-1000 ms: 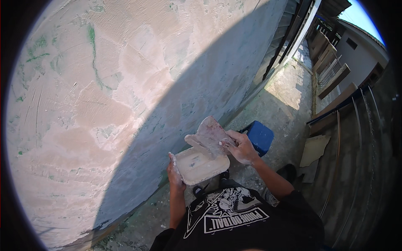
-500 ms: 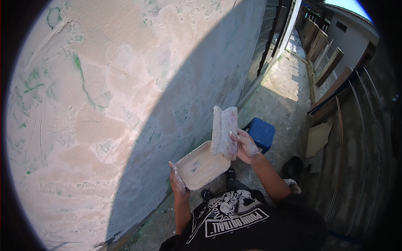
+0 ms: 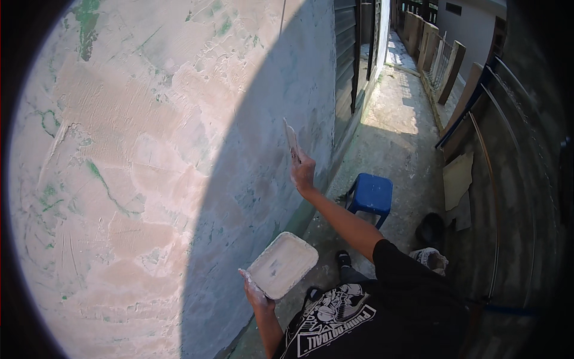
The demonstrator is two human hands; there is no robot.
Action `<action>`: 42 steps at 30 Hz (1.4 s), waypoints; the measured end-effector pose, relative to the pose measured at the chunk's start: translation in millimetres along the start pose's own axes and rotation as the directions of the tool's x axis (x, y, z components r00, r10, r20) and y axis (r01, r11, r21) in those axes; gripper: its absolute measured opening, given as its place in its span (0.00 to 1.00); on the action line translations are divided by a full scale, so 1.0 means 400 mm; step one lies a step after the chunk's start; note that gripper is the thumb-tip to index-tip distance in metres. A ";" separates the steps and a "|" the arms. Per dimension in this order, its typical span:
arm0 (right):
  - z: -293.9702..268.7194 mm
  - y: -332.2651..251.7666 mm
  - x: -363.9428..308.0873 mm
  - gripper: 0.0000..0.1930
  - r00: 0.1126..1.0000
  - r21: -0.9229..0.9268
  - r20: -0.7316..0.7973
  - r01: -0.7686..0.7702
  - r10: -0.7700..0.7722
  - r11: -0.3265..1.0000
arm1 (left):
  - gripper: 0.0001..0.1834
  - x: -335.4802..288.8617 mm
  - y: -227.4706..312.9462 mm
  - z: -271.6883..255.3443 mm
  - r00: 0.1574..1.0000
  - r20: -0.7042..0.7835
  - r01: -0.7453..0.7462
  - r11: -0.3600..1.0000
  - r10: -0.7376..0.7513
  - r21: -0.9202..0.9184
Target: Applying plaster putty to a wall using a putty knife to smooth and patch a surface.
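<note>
My left hand [image 3: 256, 292], dusted white, grips the near-left edge of a shallow rectangular tray [image 3: 296, 257] smeared with pale putty. Farther forward, my right hand [image 3: 303, 172] is closed around a putty-coated scraper [image 3: 290, 136]. Its blade appears nearly edge-on and points up and away from me, close to the shaded part of the wall [image 3: 263, 173]. Whether the blade touches the wall I cannot tell. Uneven pale putty with green patches covers the wall, and a curved line divides its sunlit part from the shade.
A blue plastic stool [image 3: 372, 194] stands on the concrete path to the right. Nearer me are a black bucket [image 3: 430, 227] and a whitish sack [image 3: 429, 259]. Long rods [image 3: 484, 161] lean along the right side. A louvred window [image 3: 345, 60] opens farther along the wall.
My right hand has moved forward from above the tray toward the wall, and the scraper has turned from broad side to nearly edge-on. The tray stays in my left hand; the view has shifted.
</note>
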State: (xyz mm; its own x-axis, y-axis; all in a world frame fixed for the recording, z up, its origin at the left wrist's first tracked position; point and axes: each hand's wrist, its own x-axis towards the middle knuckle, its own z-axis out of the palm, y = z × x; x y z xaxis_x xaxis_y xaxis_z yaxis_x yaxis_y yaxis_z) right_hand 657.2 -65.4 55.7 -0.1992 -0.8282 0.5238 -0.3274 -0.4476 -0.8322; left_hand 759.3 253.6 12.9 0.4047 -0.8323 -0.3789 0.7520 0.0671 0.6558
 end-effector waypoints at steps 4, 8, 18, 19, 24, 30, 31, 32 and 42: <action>0.112 0.058 -0.048 0.19 0.966 0.054 -0.062 0.256 -0.252 0.965 | 0.34 -0.009 -0.012 -0.004 0.999 -0.042 -0.032 0.999 0.033 0.022; 0.135 0.079 -0.114 0.26 0.968 0.031 0.029 0.247 -0.247 0.969 | 0.37 0.018 -0.041 -0.067 0.995 -0.083 -0.057 0.997 0.061 0.050; 0.021 0.103 -0.065 0.23 0.998 0.145 -0.042 0.046 -0.040 0.988 | 0.33 0.050 -0.031 -0.034 0.992 -0.124 -0.001 1.000 -0.002 -0.022; 0.023 0.095 -0.042 0.23 0.996 0.115 0.049 -0.082 0.077 0.990 | 0.33 0.048 -0.032 -0.035 0.991 -0.135 -0.014 1.000 0.013 -0.006; 0.088 0.092 -0.073 0.24 0.999 0.170 0.048 0.014 -0.023 0.985 | 0.33 0.047 -0.048 -0.020 0.984 -0.171 -0.047 0.998 0.053 0.039; 0.022 0.066 -0.162 0.19 0.961 0.144 0.271 0.011 -0.050 0.990 | 0.38 0.056 -0.061 -0.025 0.978 -0.199 -0.038 0.990 0.064 0.136; 0.003 0.061 -0.163 0.19 0.958 0.166 0.284 -0.097 0.047 0.981 | 0.38 0.058 -0.064 -0.033 0.980 -0.195 -0.024 0.993 0.047 0.116; -0.010 0.051 -0.155 0.19 0.946 0.186 0.292 -0.203 0.143 0.961 | 0.38 0.064 -0.065 -0.036 0.982 -0.184 -0.010 0.995 0.028 0.099; 0.116 0.082 -0.048 0.24 0.979 0.116 0.072 0.181 -0.190 0.977 | 0.37 0.052 -0.087 -0.038 0.987 -0.144 -0.060 0.993 0.075 0.105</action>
State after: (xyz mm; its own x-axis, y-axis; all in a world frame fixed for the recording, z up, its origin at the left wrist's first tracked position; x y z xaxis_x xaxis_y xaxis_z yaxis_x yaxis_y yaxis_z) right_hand 693.2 -79.9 9.7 -0.0667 -0.7504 0.6576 -0.2485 -0.6258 -0.7393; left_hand 749.6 242.4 -27.8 0.5304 -0.7369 -0.4191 0.6678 0.0587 0.7420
